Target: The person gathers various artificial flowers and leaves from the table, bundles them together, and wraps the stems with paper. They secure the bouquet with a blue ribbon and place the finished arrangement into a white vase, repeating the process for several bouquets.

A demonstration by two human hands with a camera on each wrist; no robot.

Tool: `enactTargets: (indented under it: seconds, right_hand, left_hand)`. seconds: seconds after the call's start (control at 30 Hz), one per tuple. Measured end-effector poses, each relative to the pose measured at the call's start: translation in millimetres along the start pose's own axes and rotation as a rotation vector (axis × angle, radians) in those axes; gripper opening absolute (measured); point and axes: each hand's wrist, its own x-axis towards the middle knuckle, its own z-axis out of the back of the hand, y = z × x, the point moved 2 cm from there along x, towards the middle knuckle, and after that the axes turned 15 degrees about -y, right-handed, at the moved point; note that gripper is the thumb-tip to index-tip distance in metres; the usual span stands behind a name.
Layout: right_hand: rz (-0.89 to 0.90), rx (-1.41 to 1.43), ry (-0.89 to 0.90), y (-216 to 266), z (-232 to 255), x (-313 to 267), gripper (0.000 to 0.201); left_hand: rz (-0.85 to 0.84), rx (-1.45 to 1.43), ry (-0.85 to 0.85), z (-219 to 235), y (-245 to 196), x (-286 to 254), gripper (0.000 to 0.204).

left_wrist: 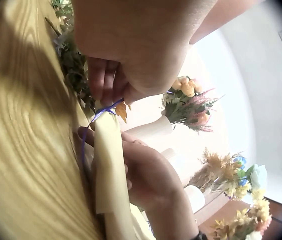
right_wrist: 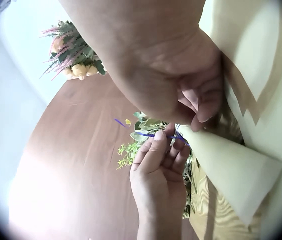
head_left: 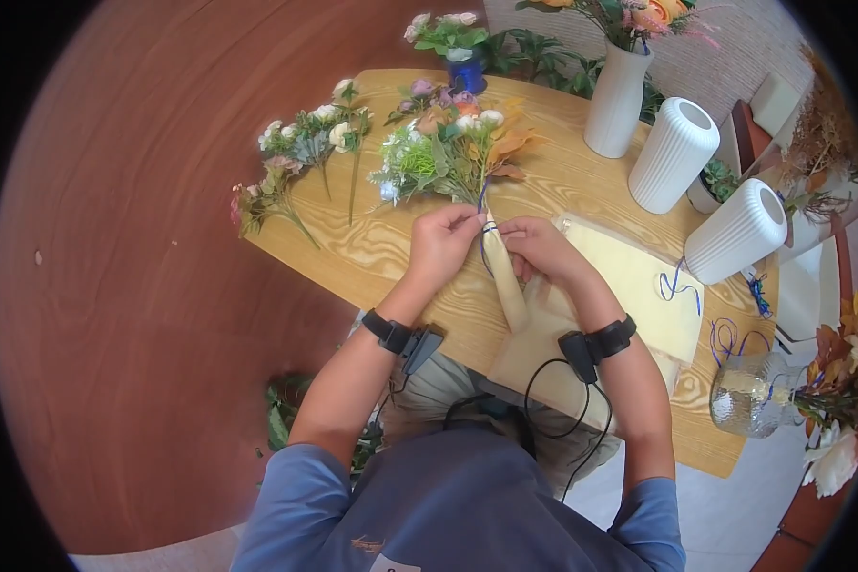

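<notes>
A bouquet (head_left: 439, 153) of mixed artificial flowers lies on the wooden table, its stems wrapped in a cream paper cone (head_left: 506, 286). A thin blue ribbon (left_wrist: 108, 109) crosses the top of the wrap, with one end hanging along it. My left hand (head_left: 445, 245) pinches the ribbon between thumb and fingers, just at the flower side of the wrap. From the other side my right hand (head_left: 546, 250) holds the wrapped stems near the ribbon; in the left wrist view one fingertip (left_wrist: 84, 134) shows past the paper. The right thumb's contact is partly hidden.
Loose flower stems (head_left: 305, 157) lie at the table's left. Cream paper sheets (head_left: 629, 276) spread under my right forearm. Along the right stand white ribbed vases (head_left: 675, 157), and a glass vase (head_left: 748, 396) lies at the edge. A blue ribbon spool (head_left: 465, 74) stands at the back.
</notes>
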Motion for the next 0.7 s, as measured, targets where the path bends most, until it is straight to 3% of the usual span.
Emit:
enactTargets:
  seconds: [0.1,0.27,0.3,0.37,0.4,0.47,0.57,0.7]
  right_hand:
    - [-0.122,0.073,0.114,-0.8,1.4,2.0,0.027]
    - [-0.280,0.503,0.525,-2.3,1.8,1.3,0.028]
    - [-0.277,0.504,0.525,2.1,-1.5,-2.8,0.028]
    - [-0.381,0.490,0.325,11.2,-7.6,-12.6,0.034]
    - [-0.380,0.490,0.324,8.4,-6.7,-10.6,0.034]
    - [-0.379,0.478,0.498,-1.5,-8.0,-6.0,0.038]
    - [-0.347,0.548,0.394,-2.9,-17.5,-3.0,0.040]
    - [-0.300,0.659,0.434,-2.4,-20.2,2.0,0.041]
  left_hand:
    - [0.020,-0.080,-0.016,-1.0,-2.8,2.7,0.013]
    - [0.124,-0.186,0.008,2.0,-17.0,8.8,0.013]
    - [0.149,-0.215,0.022,2.2,-18.8,9.7,0.014]
    - [0.145,-0.212,0.010,1.6,-23.8,10.9,0.013]
    - [0.145,-0.208,-0.004,1.9,-25.0,11.1,0.012]
    - [0.163,-0.210,-0.012,3.1,-23.5,11.2,0.012]
    - [0.177,-0.211,-0.015,4.3,-25.0,11.4,0.012]
    - [0.246,-0.243,-0.025,4.7,-31.4,11.8,0.011]
